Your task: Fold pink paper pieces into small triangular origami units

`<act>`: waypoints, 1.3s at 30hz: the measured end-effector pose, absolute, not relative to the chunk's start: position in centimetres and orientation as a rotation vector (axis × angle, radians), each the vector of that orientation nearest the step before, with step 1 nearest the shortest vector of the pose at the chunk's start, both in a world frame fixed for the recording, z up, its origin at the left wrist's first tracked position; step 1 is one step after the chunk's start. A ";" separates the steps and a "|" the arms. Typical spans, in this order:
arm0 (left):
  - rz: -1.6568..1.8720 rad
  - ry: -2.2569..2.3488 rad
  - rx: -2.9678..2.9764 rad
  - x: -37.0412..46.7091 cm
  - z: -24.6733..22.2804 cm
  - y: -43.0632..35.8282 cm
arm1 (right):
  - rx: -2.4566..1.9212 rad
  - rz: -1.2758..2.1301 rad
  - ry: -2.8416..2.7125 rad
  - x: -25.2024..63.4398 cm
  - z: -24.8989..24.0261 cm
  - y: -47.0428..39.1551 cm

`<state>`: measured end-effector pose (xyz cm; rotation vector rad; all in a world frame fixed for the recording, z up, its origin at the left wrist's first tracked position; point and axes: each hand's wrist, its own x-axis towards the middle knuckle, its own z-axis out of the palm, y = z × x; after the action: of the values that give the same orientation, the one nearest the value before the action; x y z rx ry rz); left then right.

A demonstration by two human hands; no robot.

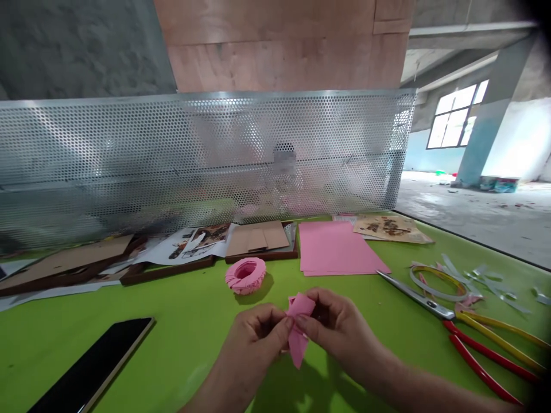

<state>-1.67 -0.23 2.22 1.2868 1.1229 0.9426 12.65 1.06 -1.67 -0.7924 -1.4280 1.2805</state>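
Note:
A small folded piece of pink paper (298, 341) is pinched between my two hands above the green table, its pointed end hanging down. My left hand (252, 344) grips its left side with thumb and fingers. On the right side, my right hand (340, 324) presses the paper between thumb and forefinger. Just beyond the hands stands a pink paper ring (245, 276) with a hollow middle and a ruffled edge. Farther back lie flat sheets of pink paper (340, 248). The fingertips hide part of the folds.
Scissors (443, 311) with red and yellow handles lie at right, beside a roll of tape (439, 283) and scraps of clear strip (495, 281). A phone (97, 367) lies at left. Brown trays (167, 271) with papers and cardboard line the back, before a perforated metal panel (206, 155).

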 end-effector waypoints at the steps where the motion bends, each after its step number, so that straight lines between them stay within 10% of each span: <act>1: 0.969 1.103 1.277 -1.5 2.2 -0.2 | -0.782 1.275 -1.425 12.7 -1.7 1.2; 39: 0.923 0.964 1.192 -2.3 -0.7 -0.4 | -0.525 0.735 -1.811 14.5 -2.4 0.7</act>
<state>-2.35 -0.42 -0.74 1.1919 0.9640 0.9230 14.54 0.74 -2.36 -0.5254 -1.8112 0.7347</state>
